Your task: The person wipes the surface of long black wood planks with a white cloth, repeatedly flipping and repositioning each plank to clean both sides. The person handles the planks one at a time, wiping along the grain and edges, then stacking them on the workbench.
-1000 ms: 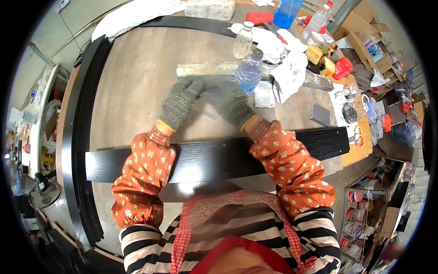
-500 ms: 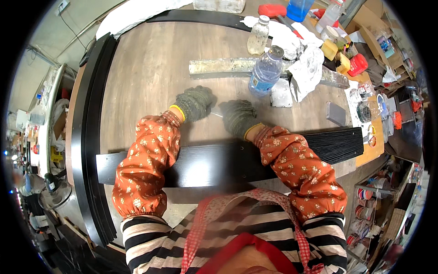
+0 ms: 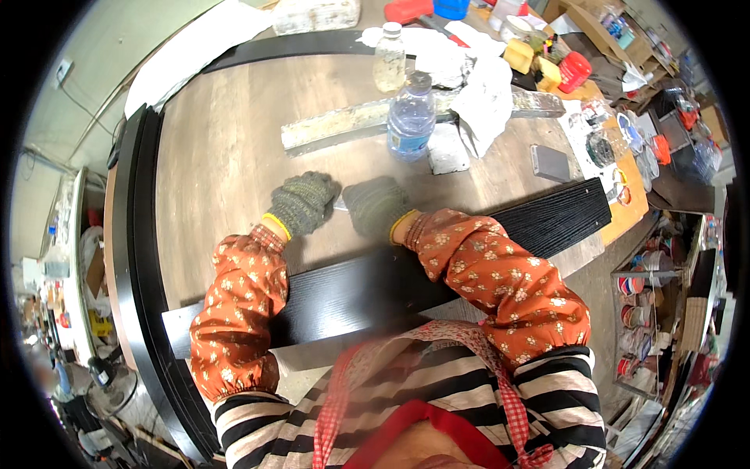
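My left hand (image 3: 303, 203) and my right hand (image 3: 378, 208) both wear grey-green knit gloves with yellow cuffs. They are held close together above the wooden tabletop (image 3: 226, 148), fingers curled in. A small, thin, pale piece (image 3: 340, 204) shows in the gap between them; its kind and which hand grips it cannot be made out. Under my forearms lies a long black wood-grain board (image 3: 328, 301) along the table's near edge, its right part (image 3: 558, 216) showing raised grain. Orange flowered sleeves cover both forearms.
Beyond my hands stand a clear plastic bottle (image 3: 412, 121) and a cloudy bottle (image 3: 390, 62) by a worn metal bar (image 3: 336, 127). Crumpled white sheeting (image 3: 482, 105) lies beside them. A grey block (image 3: 551, 162) sits at right. Black boards (image 3: 144, 273) line the left edge.
The view has shifted and turned, so the table's things appear farther left and the near board more slanted. My two gloved hands stay close together and now sit nearly level with each other.
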A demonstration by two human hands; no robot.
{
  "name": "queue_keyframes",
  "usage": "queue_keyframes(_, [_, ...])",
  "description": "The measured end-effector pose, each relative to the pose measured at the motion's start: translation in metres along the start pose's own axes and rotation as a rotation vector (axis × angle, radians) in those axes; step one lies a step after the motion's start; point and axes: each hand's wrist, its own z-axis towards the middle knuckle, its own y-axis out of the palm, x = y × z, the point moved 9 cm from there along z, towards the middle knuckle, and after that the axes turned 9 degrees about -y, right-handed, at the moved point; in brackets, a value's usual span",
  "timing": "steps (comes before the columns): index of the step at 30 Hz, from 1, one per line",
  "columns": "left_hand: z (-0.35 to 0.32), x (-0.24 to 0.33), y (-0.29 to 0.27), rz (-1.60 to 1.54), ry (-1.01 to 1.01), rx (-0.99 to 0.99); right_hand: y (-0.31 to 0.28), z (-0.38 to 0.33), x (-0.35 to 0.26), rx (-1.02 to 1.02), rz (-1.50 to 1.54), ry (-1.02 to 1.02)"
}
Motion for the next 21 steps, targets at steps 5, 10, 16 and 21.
queue_keyframes(5, [0.0,0.003,-0.003,-0.053,0.015,0.014,0.008,-0.003,0.021,0.157,0.091,-0.174])
queue_keyframes(10, [-0.005,-0.009,-0.011,-0.531,-0.171,-0.123,-0.059,-0.091,0.092,0.519,0.102,-0.297])
queue_keyframes(16, [0.054,0.025,-0.051,-0.9,-0.098,0.189,-0.112,-0.142,0.275,0.842,0.224,0.427])
queue_keyframes(21, [0.092,0.071,-0.065,-0.707,-0.112,0.637,-0.138,-0.106,0.312,0.989,0.042,0.664])
